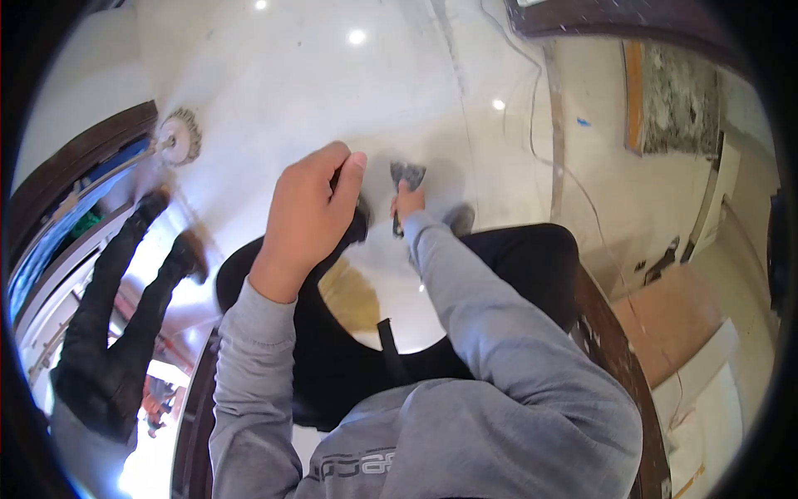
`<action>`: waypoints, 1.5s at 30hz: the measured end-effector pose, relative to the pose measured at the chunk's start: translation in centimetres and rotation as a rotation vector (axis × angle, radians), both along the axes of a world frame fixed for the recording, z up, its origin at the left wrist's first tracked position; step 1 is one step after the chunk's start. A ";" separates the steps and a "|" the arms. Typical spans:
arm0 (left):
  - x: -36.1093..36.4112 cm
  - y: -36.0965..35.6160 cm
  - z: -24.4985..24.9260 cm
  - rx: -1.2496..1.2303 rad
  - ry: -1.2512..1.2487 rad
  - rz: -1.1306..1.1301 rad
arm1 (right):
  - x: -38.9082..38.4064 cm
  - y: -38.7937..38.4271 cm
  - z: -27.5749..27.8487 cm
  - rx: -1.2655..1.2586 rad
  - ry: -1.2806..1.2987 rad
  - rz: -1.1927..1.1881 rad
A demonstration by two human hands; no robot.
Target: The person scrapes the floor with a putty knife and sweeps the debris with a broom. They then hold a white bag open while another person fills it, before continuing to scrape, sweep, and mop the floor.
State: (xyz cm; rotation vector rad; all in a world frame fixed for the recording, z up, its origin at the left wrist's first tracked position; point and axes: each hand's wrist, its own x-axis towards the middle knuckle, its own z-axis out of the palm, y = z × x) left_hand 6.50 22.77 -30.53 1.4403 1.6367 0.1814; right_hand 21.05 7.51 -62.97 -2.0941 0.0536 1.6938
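Note:
My right hand (408, 202) is wrapped round the handle of a putty knife (407, 173). The knife's wide, grey-smeared blade points away from me, above the pale, glossy floor. Nearer to the camera, my left hand (307, 212) is raised in front of my left knee. Its fingers are curled in with the thumb laid along them, and whatever they may hold is hidden. Both arms are in grey sleeves, and my dark-trousered knees are spread below them.
At the left another person's dark-trousered legs (116, 291) stand near a round, bristly head (179, 137) on a pole. A thin cable (536, 100) runs across the floor on the right. Farther right are a grey-smeared panel (682, 100) and a brown board (669, 320).

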 end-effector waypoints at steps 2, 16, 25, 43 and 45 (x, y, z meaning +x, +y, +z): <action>-1.0 0.6 -3.1 0.285 0.167 -0.207 | -0.4 1.7 -4.5 0.043 -0.033 0.044; -2.0 -2.7 2.7 0.449 0.156 0.081 | 2.8 11.2 -8.9 -0.162 0.173 0.240; -2.2 -6.2 3.1 0.450 0.121 0.221 | 3.8 10.5 -7.5 0.040 -0.020 0.465; 10.7 -4.4 -40.6 -0.731 -0.308 0.885 | 5.0 11.5 -10.3 -0.001 0.061 0.391; 11.4 -4.5 -41.3 -0.706 -0.466 1.005 | 5.0 11.4 -10.8 0.091 -0.117 0.527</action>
